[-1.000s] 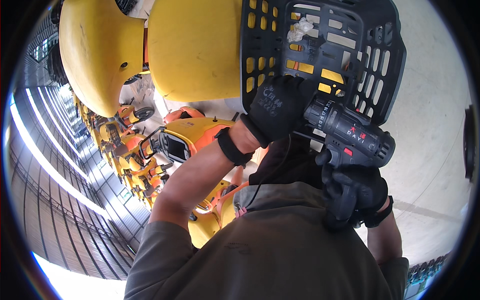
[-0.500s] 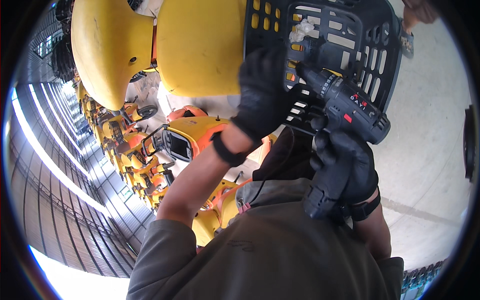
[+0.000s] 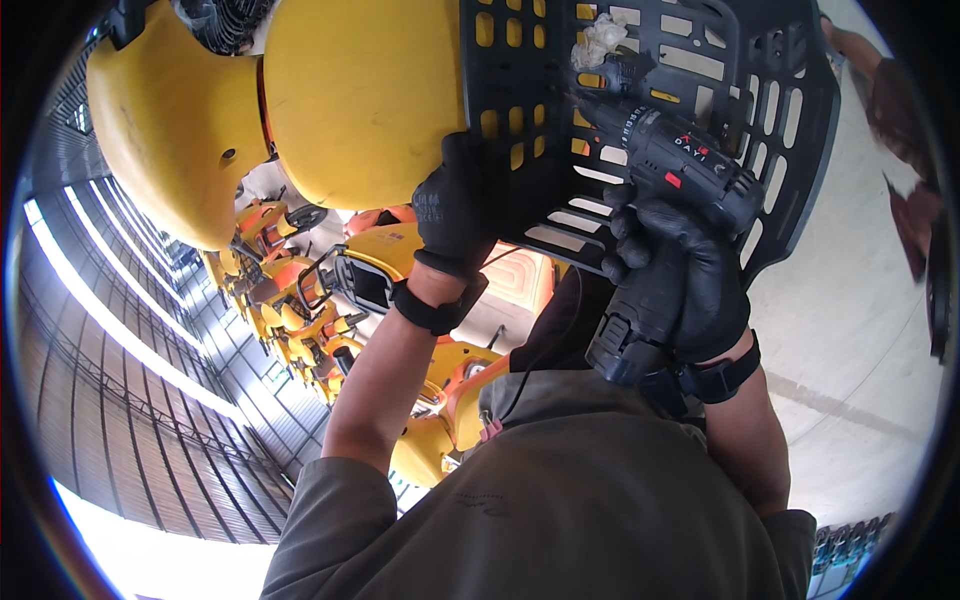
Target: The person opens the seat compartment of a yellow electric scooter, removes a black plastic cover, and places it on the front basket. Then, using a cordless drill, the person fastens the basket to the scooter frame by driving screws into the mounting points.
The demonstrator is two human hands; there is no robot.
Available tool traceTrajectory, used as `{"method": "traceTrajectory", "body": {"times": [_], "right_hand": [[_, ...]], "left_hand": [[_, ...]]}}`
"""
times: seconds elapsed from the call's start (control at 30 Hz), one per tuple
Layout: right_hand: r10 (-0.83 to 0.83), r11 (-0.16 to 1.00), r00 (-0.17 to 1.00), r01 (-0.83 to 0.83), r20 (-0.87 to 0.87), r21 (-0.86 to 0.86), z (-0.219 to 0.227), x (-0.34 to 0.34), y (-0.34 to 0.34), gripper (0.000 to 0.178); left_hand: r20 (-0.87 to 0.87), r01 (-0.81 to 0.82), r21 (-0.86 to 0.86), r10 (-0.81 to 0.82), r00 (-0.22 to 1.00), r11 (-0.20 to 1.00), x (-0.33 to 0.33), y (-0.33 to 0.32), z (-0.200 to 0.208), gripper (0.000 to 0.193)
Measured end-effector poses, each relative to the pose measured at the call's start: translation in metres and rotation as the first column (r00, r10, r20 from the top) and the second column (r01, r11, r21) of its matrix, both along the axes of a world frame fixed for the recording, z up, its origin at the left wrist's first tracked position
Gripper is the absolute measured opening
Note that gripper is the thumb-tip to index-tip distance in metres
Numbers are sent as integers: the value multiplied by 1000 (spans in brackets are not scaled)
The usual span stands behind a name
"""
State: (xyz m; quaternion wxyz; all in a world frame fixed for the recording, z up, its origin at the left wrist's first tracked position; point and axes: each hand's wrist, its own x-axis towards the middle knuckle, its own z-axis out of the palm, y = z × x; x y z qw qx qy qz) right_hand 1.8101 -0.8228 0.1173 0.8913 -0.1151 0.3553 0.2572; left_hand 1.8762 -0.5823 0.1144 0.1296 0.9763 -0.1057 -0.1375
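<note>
My right hand, in a black glove, is wrapped around the grip of a black cordless drill. The drill reaches into a black plastic basket with slotted walls, its chuck pointing to the basket's far left part. Whether the tip touches anything is hard to make out. My gloved left hand grips the near left edge of the basket, with some of its fingers hidden. Inside the basket, a crumpled whitish scrap lies beyond the drill's tip.
A yellow scooter seat adjoins the basket on the left. Several yellow and orange scooters stand in rows further left. Pale concrete floor spreads to the right, where a person's limb shows at the far edge.
My left hand has moved left, out of the basket's middle and onto its edge. The drill has shifted slightly up and left, deeper into the basket. The view has shifted a little.
</note>
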Motion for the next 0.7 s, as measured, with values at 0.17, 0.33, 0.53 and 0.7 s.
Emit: {"method": "traceTrajectory", "body": {"times": [0.17, 0.33, 0.53, 0.7], "right_hand": [[-10, 1000, 1000, 10, -10, 15, -4, 6, 2, 34], [-6, 999, 999, 8, -38, 41, -5, 8, 1, 35], [14, 997, 1000, -12, -20, 71, -6, 7, 2, 35], [-12, 996, 999, 16, -53, 92, -7, 6, 0, 37]], "left_hand": [[53, -68, -15, 69, 996, 998, -7, -1, -10, 35], [75, -30, 26, 28, 997, 999, -8, -1, -12, 50], [79, -57, -41, 60, 995, 998, -6, -8, -11, 52], [65, -96, -84, 102, 993, 992, -4, -12, -9, 52]]}}
